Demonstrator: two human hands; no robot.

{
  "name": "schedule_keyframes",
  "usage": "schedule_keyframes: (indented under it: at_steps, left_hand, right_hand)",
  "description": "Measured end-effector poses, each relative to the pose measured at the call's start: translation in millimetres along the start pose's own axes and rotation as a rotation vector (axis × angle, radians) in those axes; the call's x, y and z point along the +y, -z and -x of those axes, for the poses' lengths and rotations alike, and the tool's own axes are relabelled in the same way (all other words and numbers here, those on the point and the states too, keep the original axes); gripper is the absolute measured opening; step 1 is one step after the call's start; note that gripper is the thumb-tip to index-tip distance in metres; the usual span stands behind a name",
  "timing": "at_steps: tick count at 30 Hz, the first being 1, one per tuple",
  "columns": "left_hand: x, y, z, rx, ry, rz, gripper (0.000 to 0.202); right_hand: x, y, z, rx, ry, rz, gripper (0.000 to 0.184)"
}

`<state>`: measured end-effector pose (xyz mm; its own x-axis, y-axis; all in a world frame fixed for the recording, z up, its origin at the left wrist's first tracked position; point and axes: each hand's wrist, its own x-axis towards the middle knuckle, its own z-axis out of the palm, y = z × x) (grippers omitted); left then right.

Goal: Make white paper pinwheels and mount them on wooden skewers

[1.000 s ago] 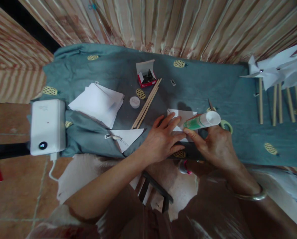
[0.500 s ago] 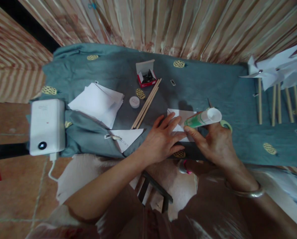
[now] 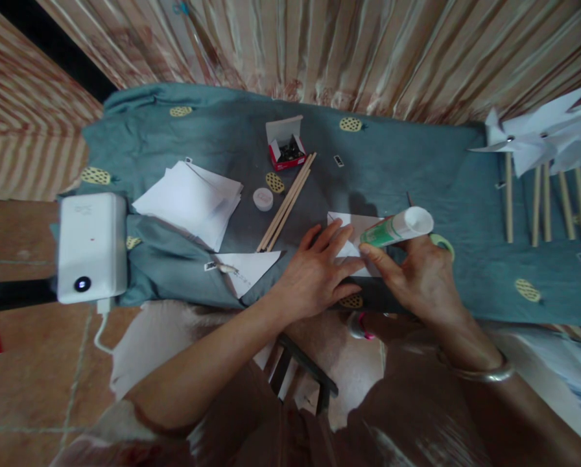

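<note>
My right hand [image 3: 419, 275] is closed around a green and white glue stick [image 3: 392, 228], which is tilted with its far end pointing up and right. The lower end of the stick meets a small white paper [image 3: 351, 222] on the cloth; its tip is hidden. Spread fingers of my left hand [image 3: 317, 266] lie flat on that same paper and partly cover it. Just behind my right hand, green-handled scissors [image 3: 443, 244] show in part. A round white cap [image 3: 263, 199] sits left of several thin wooden sticks [image 3: 286, 206].
White paper sheets [image 3: 190, 201] are stacked at the left, with a pen-marked paper piece [image 3: 251, 269] at the front edge. Behind them stands an open red box [image 3: 286, 152] of small dark parts. Paper pinwheels [image 3: 528, 139] lie far right. A white power bank [image 3: 92, 250] occupies the left end.
The glue stick and my right hand have shifted very slightly, with the stick's upper end a little lower. My left hand stays in place on the paper.
</note>
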<state>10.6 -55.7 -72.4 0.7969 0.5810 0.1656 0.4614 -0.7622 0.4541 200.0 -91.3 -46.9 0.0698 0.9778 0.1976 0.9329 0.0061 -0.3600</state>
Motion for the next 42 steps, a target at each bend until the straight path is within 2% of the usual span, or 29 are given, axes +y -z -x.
schedule_keyframes:
  at_steps: [11, 37, 42]
  left_hand:
    - [-0.5, -0.4, 0.3, 0.010, -0.003, 0.006, 0.038]
    - [1.6, 4.2, -0.9, -0.021, 0.012, 0.006, 0.041]
    - [1.3, 3.6, 0.0, -0.021, 0.010, 0.009, 0.041]
  right_hand:
    - [-1.8, -1.0, -1.9, -0.003, -0.026, -0.008, 0.043]
    - [-6.3, -2.1, -3.4, -0.014, -0.019, -0.026, 0.048]
    - [-7.3, -2.8, -3.6, 0.004, 0.004, -0.035, 0.045]
